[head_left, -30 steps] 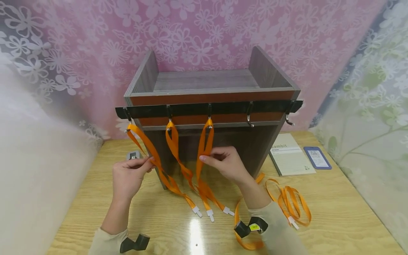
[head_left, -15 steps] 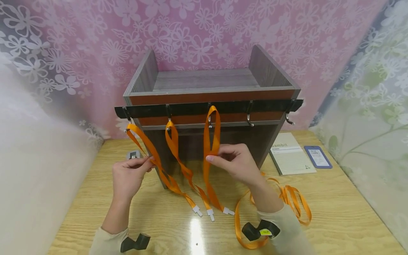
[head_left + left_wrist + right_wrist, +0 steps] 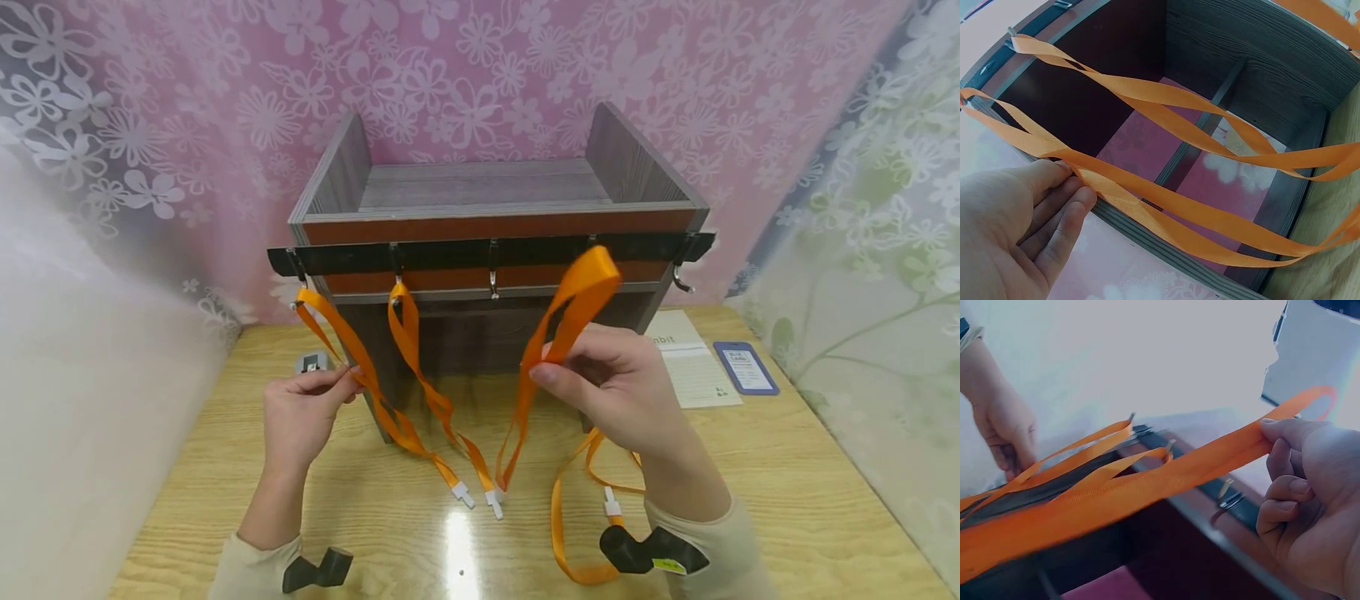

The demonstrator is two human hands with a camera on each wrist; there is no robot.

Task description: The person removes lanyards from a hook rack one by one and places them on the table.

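Observation:
My right hand [image 3: 626,387] pinches an orange lanyard [image 3: 576,304] between thumb and fingers, its loop standing up in front of the black hook rail [image 3: 450,257]. The middle hook [image 3: 493,283] is bare. At the rail's left end hangs another lanyard [image 3: 341,329], which my left hand [image 3: 303,421] pinches partway down; the left wrist view shows the fingertips at that strap [image 3: 1075,164]. A third lanyard [image 3: 411,333] hangs from the second hook. Two white clips [image 3: 463,495] lie on the table below the straps. The fourth hook is mostly hidden behind the raised loop.
The rail runs across a grey wooden shelf unit [image 3: 487,187]. On the right a bare hook [image 3: 681,279] ends the rail. A loose lanyard [image 3: 558,525], a notepad [image 3: 701,375] and a blue card holder [image 3: 746,368] lie on the table. A small grey object [image 3: 312,362] sits left.
My right hand has lifted its lanyard off the middle hook and carried it right and toward me. The left hand stays in place on its strap.

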